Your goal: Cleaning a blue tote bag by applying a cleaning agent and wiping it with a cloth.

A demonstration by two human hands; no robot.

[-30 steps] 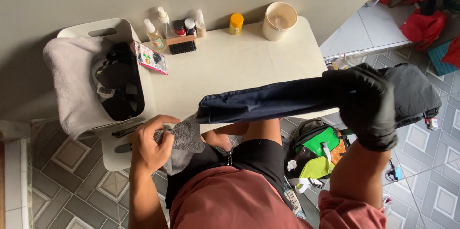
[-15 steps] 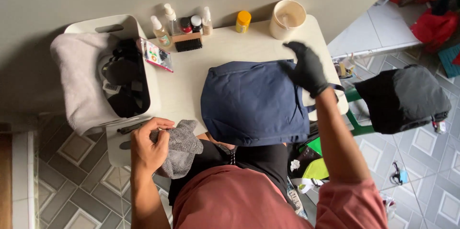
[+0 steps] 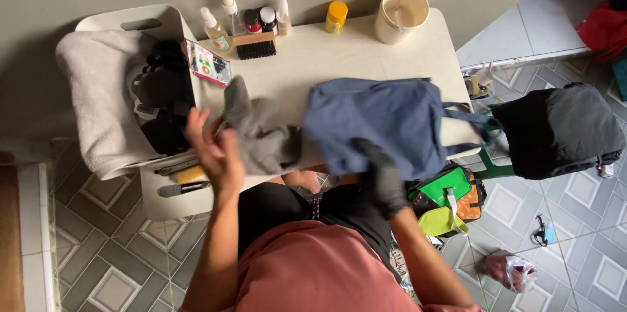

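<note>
Bag (image 3: pixel 385 122) of blue cloth lies flat on the desk (image 3: pixel 339 57), long axis left to right, straps to the right. The gloved right hand (image 3: pixel 382 175) grips its near edge; the bare left hand (image 3: pixel 212 148), fingers spread, touches a grey rag (image 3: pixel 261 132) just left of it.

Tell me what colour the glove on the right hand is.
Black. The glove covers the whole right hand, seen in the head view, resting on the blue bag.

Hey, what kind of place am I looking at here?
Probably a home cleaning corner, perhaps for bags or shoes. A small white table against a plain wall holds spray bottles and a brush, with a blue bag laid on it, above a patterned tile floor.
</note>
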